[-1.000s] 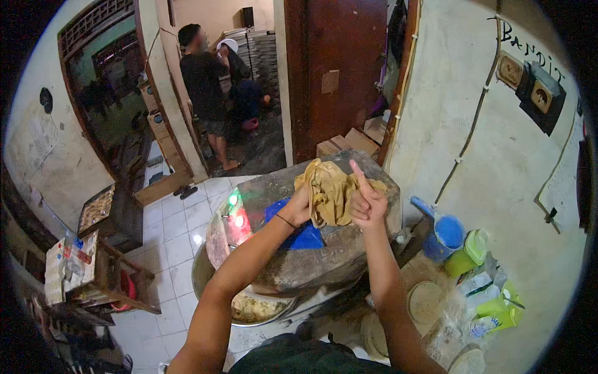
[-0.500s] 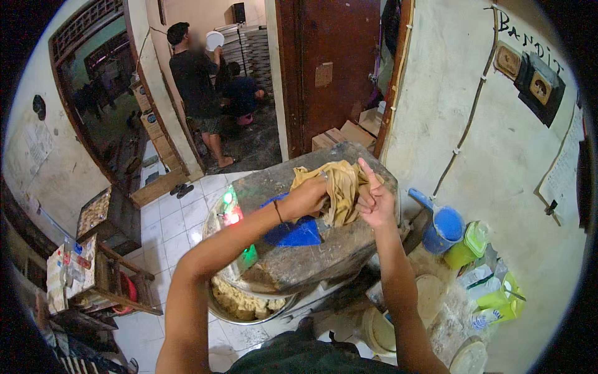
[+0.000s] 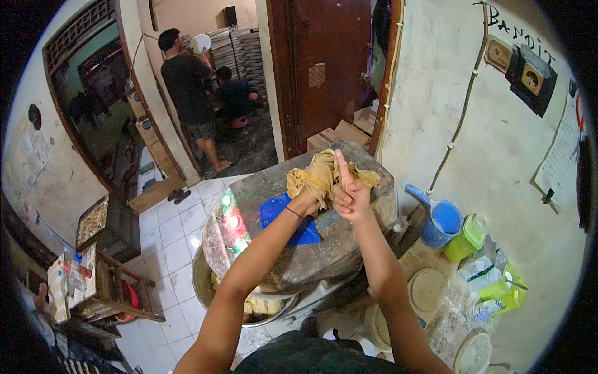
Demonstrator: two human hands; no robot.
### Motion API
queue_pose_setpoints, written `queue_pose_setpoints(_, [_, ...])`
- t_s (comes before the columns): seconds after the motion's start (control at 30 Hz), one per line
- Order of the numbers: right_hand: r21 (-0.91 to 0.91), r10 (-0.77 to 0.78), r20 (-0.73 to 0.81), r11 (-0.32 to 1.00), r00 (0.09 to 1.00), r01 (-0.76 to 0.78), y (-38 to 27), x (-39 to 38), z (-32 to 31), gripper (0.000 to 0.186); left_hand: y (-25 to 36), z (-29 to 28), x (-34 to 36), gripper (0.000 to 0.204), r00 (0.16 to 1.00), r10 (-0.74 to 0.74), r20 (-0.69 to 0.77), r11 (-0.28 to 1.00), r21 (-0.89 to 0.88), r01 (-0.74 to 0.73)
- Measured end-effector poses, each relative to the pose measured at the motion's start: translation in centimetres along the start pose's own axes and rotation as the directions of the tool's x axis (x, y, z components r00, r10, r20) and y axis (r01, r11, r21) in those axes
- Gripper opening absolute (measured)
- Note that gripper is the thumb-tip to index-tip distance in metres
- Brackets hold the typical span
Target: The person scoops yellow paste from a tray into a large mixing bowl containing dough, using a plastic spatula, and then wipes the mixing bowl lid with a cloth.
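A crumpled tan cloth (image 3: 322,175) is bunched between my hands, above the worn top of a large machine (image 3: 349,230). My left hand (image 3: 306,202) is closed on the cloth's near left side, its fingers partly buried in the folds. My right hand (image 3: 352,198) presses against the cloth from the right. Its index finger stands straight up while the other fingers curl in at the cloth's edge. Some of the cloth shows behind that hand. Under my left wrist lies a flat blue sheet (image 3: 302,232) on the machine top.
Lit buttons (image 3: 234,222) line the machine's left side. Below it, a metal bowl (image 3: 200,288) holds pale dough. At right stand a blue pitcher (image 3: 444,223), green containers (image 3: 466,242) and a round lid (image 3: 427,290). Two people (image 3: 187,87) are in the far room.
My hands have come closer together, and the right has shifted left. The cloth is more tightly bunched. The whole view has shifted slightly, and more of the bowl's left rim shows.
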State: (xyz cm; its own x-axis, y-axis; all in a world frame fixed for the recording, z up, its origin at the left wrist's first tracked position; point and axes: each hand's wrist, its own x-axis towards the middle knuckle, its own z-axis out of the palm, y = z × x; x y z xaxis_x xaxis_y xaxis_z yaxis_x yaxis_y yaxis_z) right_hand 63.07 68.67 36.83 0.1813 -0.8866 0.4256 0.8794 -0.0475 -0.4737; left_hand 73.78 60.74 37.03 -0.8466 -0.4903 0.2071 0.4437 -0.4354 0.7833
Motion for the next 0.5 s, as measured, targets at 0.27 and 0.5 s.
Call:
queue_pose_setpoints(0.27, [-0.274, 0.259, -0.197, 0.912, 0.946, -0.306, -0.1, 0.7, -4.1, 0.017, -0.4, -1.8, 3.5, 0.029, 0.987, -0.145, -0.062, 0.969, -0.212, 0.129])
queue_pose_setpoints(0.5, [-0.380, 0.374, -0.127, 0.837, 0.919, -0.393, -0.3, 1.0, -1.6, 0.037, 0.4, -1.9, 4.7, 0.045, 0.985, -0.138, -0.099, 0.883, -0.463, 0.077])
